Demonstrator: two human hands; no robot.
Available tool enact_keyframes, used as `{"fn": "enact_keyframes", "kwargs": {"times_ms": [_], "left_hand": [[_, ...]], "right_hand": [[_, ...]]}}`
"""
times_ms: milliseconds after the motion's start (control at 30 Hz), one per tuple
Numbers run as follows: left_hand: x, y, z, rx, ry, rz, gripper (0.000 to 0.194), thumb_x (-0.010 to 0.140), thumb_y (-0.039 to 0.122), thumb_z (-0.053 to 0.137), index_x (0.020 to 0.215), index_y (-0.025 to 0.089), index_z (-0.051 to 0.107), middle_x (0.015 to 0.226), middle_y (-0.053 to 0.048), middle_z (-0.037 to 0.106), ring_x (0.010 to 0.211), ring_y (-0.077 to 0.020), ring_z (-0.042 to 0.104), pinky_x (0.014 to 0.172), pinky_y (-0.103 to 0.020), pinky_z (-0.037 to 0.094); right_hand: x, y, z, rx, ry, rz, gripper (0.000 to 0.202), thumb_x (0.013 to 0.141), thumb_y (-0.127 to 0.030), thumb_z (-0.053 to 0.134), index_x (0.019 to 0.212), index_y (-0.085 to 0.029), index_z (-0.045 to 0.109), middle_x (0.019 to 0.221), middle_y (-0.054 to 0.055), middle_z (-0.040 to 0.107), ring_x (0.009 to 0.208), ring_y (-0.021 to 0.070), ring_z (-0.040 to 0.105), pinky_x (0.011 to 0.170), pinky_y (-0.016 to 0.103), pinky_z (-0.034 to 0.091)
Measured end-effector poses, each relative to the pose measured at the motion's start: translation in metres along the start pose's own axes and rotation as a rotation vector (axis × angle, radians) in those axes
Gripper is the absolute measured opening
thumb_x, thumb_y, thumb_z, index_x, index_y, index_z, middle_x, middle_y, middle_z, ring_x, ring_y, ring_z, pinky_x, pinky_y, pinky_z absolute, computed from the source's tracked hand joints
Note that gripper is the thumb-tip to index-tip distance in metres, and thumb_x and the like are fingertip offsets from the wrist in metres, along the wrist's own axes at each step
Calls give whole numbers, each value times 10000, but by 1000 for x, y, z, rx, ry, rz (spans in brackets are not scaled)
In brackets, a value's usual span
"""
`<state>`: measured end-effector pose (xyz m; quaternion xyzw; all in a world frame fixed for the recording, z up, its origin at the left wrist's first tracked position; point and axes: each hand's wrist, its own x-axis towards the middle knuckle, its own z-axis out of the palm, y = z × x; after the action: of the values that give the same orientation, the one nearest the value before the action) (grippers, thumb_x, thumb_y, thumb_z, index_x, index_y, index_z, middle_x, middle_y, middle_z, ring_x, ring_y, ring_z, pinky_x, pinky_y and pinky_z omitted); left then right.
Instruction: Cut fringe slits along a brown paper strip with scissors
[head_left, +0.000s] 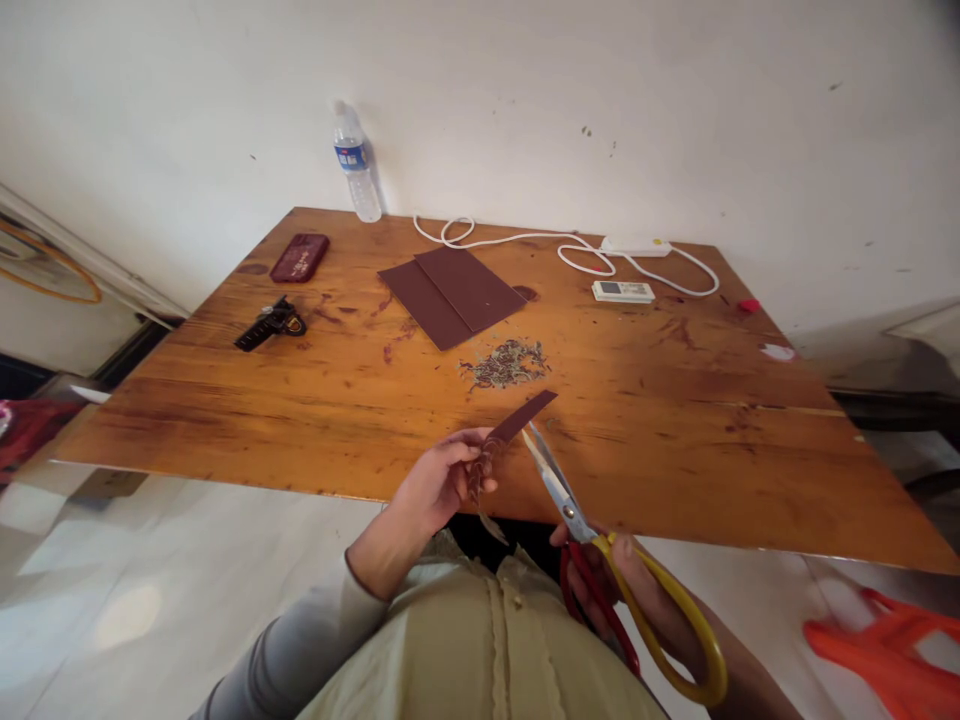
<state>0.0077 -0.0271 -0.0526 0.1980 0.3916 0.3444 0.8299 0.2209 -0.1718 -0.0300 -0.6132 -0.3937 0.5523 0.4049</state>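
My left hand (450, 475) is closed on a dark maroon strip (523, 417) at the table's front edge; the strip's far end points up and right, and its near part looks notched or curled. My right hand (626, 580) holds large scissors (571, 512) with one red and one yellow handle. Their blades are slightly apart, the tips close to the right side of the strip. Beyond the strip lies a pile of small shredded bits (508, 364). Two overlapping maroon sheets (454, 295) lie flat behind the pile.
On the wooden table (360, 420) are a phone (300, 258) and a black strap-like item (271, 323) at left, a plastic bottle (357, 165) by the wall, a white power strip (636, 246) with cable, and a remote (623, 292). An orange-red object (885, 640) is at lower right.
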Motion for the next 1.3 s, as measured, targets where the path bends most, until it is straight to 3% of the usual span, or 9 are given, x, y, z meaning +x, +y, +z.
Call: {"fn": "enact_keyframes", "kwargs": {"times_ms": [100, 267, 467, 533, 667, 833, 1067, 1200, 1300], "left_hand": [[-5, -8, 3, 64, 43, 16, 249, 589, 141, 764, 837, 155, 751, 772, -23, 672, 623, -141, 591, 528, -278, 553], [-11, -12, 5, 74, -12, 2, 265, 613, 181, 786, 873, 163, 736, 842, -33, 699, 618, -145, 619, 579, -331, 612], [-14, -8, 7, 81, 95, 14, 329, 579, 243, 878, 827, 171, 675, 628, 24, 642, 543, -130, 590, 579, -349, 633], [-15, -3, 7, 85, 132, 101, 330, 573, 254, 881, 795, 166, 653, 571, 33, 625, 503, -117, 578, 586, -338, 632], [-18, 11, 3, 58, 208, 288, 305, 590, 254, 862, 774, 158, 639, 569, 36, 626, 507, -108, 575, 565, -304, 617], [-22, 16, -1, 49, 211, 300, 291, 609, 246, 848, 762, 159, 616, 574, 34, 628, 517, -102, 577, 556, -273, 597], [-21, 13, -5, 40, 211, 270, 273, 642, 239, 827, 788, 159, 611, 578, 38, 616, 503, -108, 580, 512, -254, 560], [-20, 12, -3, -21, 156, 189, 291, 625, 190, 822, 810, 168, 599, 630, 32, 621, 550, -119, 599, 497, -248, 554], [-17, 5, -2, 120, 61, 51, 255, 641, 264, 809, 775, 181, 609, 596, 21, 624, 496, -136, 588, 493, -281, 551]], "right_hand": [[3, 0, 7, 11, -100, 62, 535, 925, -743, 534, 1002, -252, 731, 518, -27, 591, 403, 183, 525, 402, 307, 501], [6, 15, 15, 34, -73, 114, 573, 915, -752, 529, 1019, -214, 700, 513, -61, 504, 351, 124, 392, 344, 235, 338], [8, 25, 8, -178, -69, -87, 477, 848, -616, 672, 1058, -193, 740, 704, 3, 607, 483, 147, 468, 432, 260, 409], [11, 29, 1, -228, -44, -102, 475, 914, -590, 599, 1155, -197, 714, 697, -15, 574, 481, 142, 437, 443, 259, 384], [16, 34, -8, -434, -189, -112, 320, 858, -492, 692, 1000, -206, 704, 650, -32, 586, 553, 165, 498, 512, 263, 412], [25, 25, 0, -634, -357, -59, 199, 814, -416, 696, 822, -220, 662, 661, -9, 666, 571, 187, 574, 514, 264, 442], [33, 33, 10, -533, 91, -63, 232, 887, -464, 665, 938, -238, 688, 515, -50, 584, 338, 151, 472, 344, 259, 357], [24, 44, 11, -285, 140, 64, 340, 867, -538, 678, 992, -223, 703, 509, -54, 585, 285, 114, 408, 292, 226, 259], [20, 44, 9, -57, 174, 80, 469, 883, -635, 643, 1039, -195, 689, 548, -48, 600, 282, 94, 399, 283, 208, 272]]}}
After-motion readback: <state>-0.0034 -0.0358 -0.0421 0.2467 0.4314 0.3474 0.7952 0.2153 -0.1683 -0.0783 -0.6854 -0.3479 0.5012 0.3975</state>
